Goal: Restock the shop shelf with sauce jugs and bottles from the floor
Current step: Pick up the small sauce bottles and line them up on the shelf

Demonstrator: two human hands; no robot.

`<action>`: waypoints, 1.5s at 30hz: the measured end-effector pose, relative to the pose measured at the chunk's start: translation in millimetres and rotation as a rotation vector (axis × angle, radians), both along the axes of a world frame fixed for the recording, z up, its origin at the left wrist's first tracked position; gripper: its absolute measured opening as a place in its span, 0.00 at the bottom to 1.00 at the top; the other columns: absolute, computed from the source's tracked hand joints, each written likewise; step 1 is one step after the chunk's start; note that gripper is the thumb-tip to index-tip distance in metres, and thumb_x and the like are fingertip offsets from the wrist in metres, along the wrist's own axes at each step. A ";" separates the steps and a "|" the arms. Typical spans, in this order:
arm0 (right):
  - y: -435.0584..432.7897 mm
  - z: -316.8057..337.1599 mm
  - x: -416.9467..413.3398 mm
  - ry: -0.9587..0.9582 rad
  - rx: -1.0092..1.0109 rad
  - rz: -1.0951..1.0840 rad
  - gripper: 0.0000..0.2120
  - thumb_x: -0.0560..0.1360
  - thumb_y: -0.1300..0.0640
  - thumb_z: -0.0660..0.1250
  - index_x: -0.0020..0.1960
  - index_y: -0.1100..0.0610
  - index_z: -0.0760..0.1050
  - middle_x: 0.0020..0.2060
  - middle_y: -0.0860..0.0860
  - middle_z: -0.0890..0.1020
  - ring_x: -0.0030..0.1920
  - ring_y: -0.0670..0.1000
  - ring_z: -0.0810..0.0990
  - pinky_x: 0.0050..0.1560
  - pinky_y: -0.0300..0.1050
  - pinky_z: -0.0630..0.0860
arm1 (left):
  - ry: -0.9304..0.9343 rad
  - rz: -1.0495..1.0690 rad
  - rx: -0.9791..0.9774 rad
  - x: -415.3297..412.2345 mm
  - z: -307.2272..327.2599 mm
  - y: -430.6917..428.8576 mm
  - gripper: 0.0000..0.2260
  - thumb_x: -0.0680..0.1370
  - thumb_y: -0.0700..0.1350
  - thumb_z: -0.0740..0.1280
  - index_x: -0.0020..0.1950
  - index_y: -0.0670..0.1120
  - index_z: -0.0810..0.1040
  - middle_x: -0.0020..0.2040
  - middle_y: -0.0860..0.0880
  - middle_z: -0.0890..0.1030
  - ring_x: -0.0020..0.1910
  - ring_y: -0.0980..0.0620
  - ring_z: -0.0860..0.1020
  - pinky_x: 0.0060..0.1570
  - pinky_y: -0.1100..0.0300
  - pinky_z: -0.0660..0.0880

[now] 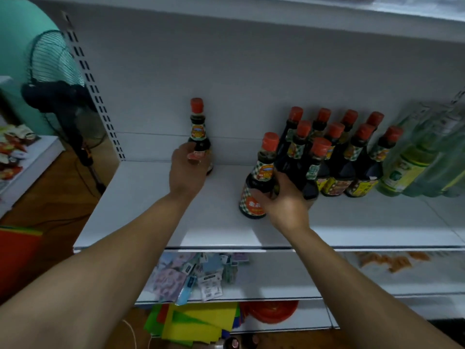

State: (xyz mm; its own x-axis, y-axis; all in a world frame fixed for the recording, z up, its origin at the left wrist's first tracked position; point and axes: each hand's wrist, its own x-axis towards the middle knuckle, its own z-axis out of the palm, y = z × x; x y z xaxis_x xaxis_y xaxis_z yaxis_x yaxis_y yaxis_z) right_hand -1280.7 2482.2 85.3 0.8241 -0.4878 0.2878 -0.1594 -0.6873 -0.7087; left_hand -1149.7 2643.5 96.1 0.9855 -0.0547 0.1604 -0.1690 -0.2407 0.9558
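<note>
Left hand [187, 170] fingers around lone bottle [199, 137], right hand [284, 202] fingers gripping front bottle [261, 177]

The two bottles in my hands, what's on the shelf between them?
Nothing: in the head view, only bare white shelf lies between the left hand's bottle and the right hand's bottle.

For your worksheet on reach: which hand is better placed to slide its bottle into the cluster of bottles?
Right hand: its bottle already touches the cluster; the left hand holds one far off.
</note>
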 end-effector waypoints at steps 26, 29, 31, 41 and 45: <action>9.4 4.7 126.1 0.140 0.277 0.125 0.26 0.75 0.51 0.69 0.72 0.48 0.68 0.66 0.51 0.76 0.66 0.55 0.74 0.66 0.49 0.71 | 0.074 -0.051 0.321 66.6 -4.7 17.9 0.23 0.73 0.49 0.73 0.66 0.51 0.72 0.63 0.48 0.79 0.59 0.46 0.78 0.58 0.50 0.76; 9.8 2.8 133.5 0.135 0.291 0.120 0.26 0.75 0.51 0.70 0.72 0.48 0.67 0.66 0.51 0.76 0.66 0.55 0.74 0.66 0.51 0.72 | 0.050 -0.059 0.322 68.2 -6.1 17.2 0.22 0.73 0.49 0.73 0.65 0.50 0.73 0.62 0.48 0.80 0.58 0.47 0.79 0.54 0.55 0.75; 10.1 1.8 136.8 0.136 0.303 0.116 0.27 0.75 0.50 0.69 0.72 0.47 0.66 0.67 0.51 0.76 0.66 0.55 0.74 0.66 0.51 0.72 | 0.043 -0.061 0.306 67.7 -7.8 17.0 0.21 0.73 0.49 0.73 0.65 0.49 0.74 0.61 0.48 0.80 0.57 0.47 0.79 0.51 0.58 0.73; 11.5 -3.6 146.7 0.112 0.345 0.097 0.27 0.76 0.50 0.68 0.73 0.47 0.65 0.68 0.51 0.75 0.67 0.55 0.73 0.67 0.51 0.71 | 0.044 -0.080 0.295 73.5 -13.4 19.8 0.20 0.73 0.49 0.72 0.64 0.52 0.73 0.61 0.51 0.80 0.56 0.50 0.80 0.55 0.56 0.75; 14.6 -2.8 144.9 0.115 0.361 0.078 0.28 0.77 0.50 0.68 0.74 0.46 0.63 0.69 0.51 0.74 0.68 0.55 0.72 0.67 0.50 0.70 | 0.054 -0.095 0.302 76.3 -15.2 22.1 0.21 0.73 0.50 0.73 0.65 0.52 0.73 0.61 0.51 0.80 0.56 0.51 0.80 0.54 0.56 0.76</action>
State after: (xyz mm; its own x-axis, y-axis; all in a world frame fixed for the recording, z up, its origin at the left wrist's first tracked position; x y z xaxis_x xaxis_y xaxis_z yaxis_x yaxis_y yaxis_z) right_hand -1135.8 2496.7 82.6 0.8795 -0.4757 0.0124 -0.2090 -0.4096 -0.8880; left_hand -1073.4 2665.6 80.9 0.9804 -0.1840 0.0707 -0.1553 -0.5001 0.8519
